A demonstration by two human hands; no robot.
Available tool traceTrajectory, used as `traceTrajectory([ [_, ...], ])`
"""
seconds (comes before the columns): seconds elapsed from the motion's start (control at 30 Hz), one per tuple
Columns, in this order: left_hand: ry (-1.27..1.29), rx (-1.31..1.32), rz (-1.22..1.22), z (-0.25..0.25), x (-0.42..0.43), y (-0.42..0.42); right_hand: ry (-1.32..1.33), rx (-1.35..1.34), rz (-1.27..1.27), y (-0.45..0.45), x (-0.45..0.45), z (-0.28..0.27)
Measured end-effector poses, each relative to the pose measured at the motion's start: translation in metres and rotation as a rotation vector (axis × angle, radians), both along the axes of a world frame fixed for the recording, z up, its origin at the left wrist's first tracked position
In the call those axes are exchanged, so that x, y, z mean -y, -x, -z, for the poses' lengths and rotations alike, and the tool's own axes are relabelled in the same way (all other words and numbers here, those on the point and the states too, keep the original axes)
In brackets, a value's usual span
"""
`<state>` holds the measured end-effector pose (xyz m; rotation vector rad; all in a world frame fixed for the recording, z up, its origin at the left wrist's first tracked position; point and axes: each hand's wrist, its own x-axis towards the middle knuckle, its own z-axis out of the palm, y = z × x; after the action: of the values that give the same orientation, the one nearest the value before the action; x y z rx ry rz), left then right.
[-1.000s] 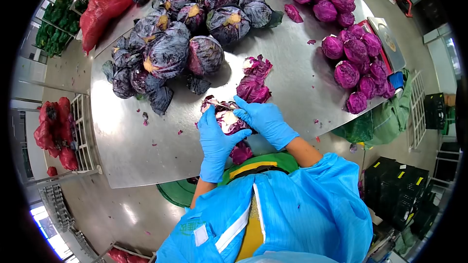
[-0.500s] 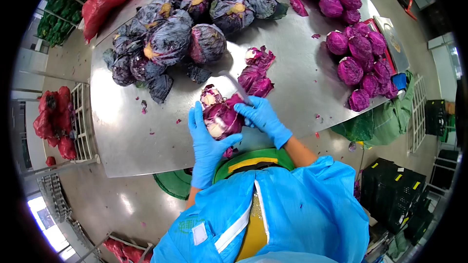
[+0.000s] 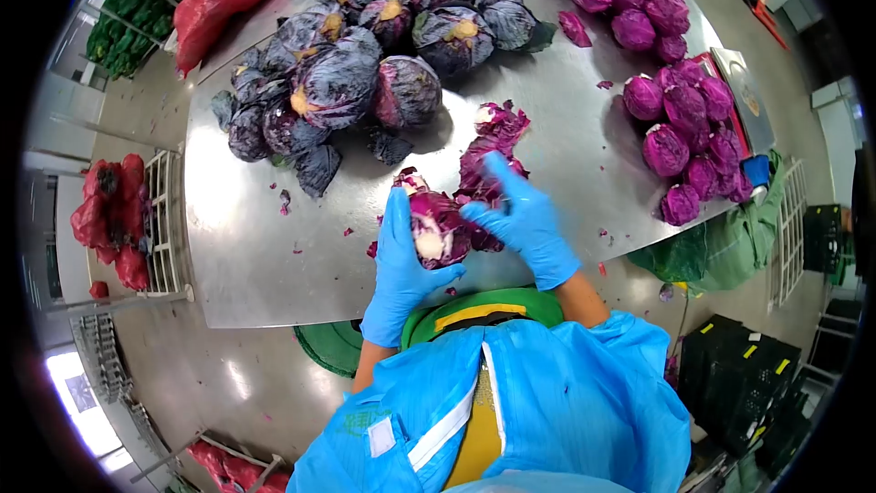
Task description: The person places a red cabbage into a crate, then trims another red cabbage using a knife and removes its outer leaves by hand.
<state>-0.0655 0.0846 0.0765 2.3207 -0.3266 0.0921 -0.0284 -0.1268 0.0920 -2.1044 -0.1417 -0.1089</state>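
A partly peeled red cabbage with a pale cut base rests in my left hand, whose gloved fingers and thumb wrap its left and lower side. Just right of the cabbage is my right hand, also in a blue glove. Its thumb points toward the cabbage and its fingers are spread apart, slightly blurred, with nothing visible in them. Loose purple outer leaves lie on the metal table beyond the cabbage, partly behind my right hand. No knife shows in the current view.
Untrimmed dark cabbages are heaped at the table's back left, near a red mesh sack. Peeled bright purple cabbages sit at the right, beside a scale-like tray. Black crates stand on the floor at right.
My right hand has come away from the cabbage, and its fingers have spread. The knife blade seen earlier at that hand is out of sight. My left hand still holds the cabbage.
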Motion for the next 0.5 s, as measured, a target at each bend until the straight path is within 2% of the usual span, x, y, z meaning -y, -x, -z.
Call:
traceTrajectory([
  [0.07,-0.214,0.014,0.055,-0.017,0.013,-0.014,0.053,-0.283,-0.251,-0.006,-0.006,0.004],
  [0.17,-0.143,-0.070,0.028,-0.007,0.018,-0.019,-0.217,-0.453,-0.274,-0.018,-0.004,0.024],
  [0.27,0.083,0.056,-0.084,0.024,0.018,-0.016,-0.256,-0.426,-0.230,-0.022,-0.003,0.041],
  [0.3,0.110,-0.010,-0.090,0.027,0.018,-0.014,-0.222,-0.322,-0.181,-0.020,-0.006,0.045],
  [0.4,0.069,0.029,-0.091,0.030,0.019,-0.011,0.092,-0.097,-0.170,-0.022,-0.002,0.050],
  [0.43,0.139,0.026,-0.111,0.034,0.018,-0.010,0.310,-0.018,-0.068,-0.023,0.003,0.055],
  [0.47,0.206,0.022,-0.121,0.037,0.017,-0.007,0.464,-0.162,-0.031,-0.032,0.017,0.080],
  [0.5,0.340,0.001,-0.132,0.038,0.017,-0.005,0.256,-0.181,0.034,-0.026,0.038,0.107],
])
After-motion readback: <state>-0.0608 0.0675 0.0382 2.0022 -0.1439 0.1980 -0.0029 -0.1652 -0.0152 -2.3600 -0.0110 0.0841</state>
